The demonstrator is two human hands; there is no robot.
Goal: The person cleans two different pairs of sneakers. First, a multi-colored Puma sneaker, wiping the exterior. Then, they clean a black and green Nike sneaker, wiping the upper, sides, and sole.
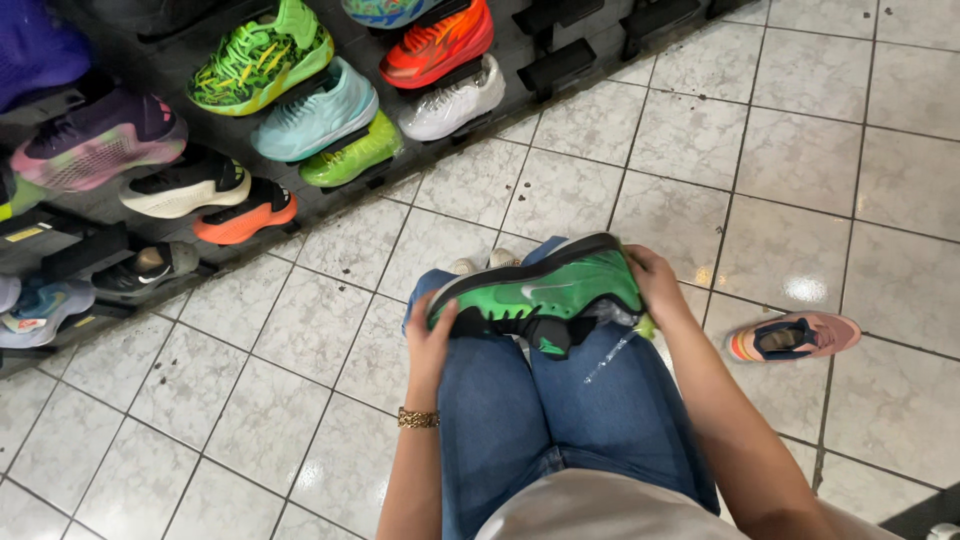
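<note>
Only the head view to go on, looking straight down at the lap.

Both hands are on the green shoe (540,290), which sits across the knees of the jeans (540,410). The left hand (428,335) has its grip wrapped around one end, fingers curled under the sole edge, thumb side on top. The right hand (655,280) is closed around the other end, palm against the upper. So both grips are shut on the shoe, nothing loose. I can't tell for sure which end is toe and which is heel from here; the higher, bulkier part looks to be by the right grip, so I'd guess that's the heel and the toe points toward the left grip.

Long axis runs almost straight from one grip to the other, tilted slightly up toward the right grip, side of the shoe facing the camera, sole turned away toward the feet.

Doing this step well, my take: hold both ends firmly, let the thighs take the weight, and don't squeeze the upper out of shape. The black strap bit (550,335) hanging between the grips could snag, so I'd watch it.

Past the right grip, a pink shoe (795,337) lies alone on the tile floor (300,400). Beyond the left grip is the wall rack (560,65) with rows of bright shoes.
</note>
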